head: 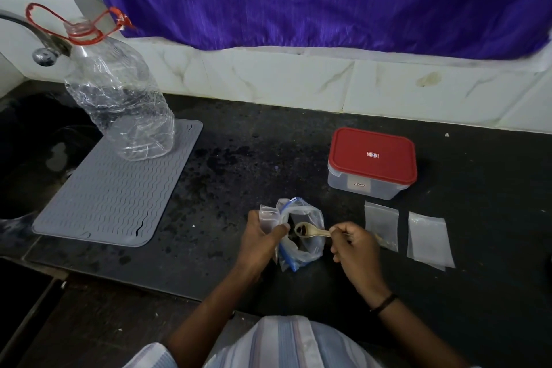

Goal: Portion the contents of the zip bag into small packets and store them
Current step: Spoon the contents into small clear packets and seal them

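Here, zip bag [307, 236] gapes open; dark contents.

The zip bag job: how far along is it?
Early. Done: nothing clearly. In hand: right hand lifts a loaded spoon from the zip bag; left hand holds a small packet. Left: two packets on the counter, red-lidded box closed.

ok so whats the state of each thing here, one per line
zip bag: open, standing on the counter
small packet: held upright by the left hand, beside the zip bag
spoon: held by the right hand, bowl loaded with dark contents over the zip bag
two spare packets: flat on the counter
container: red lid on
big bottle: uncapped, upright on the grey mat
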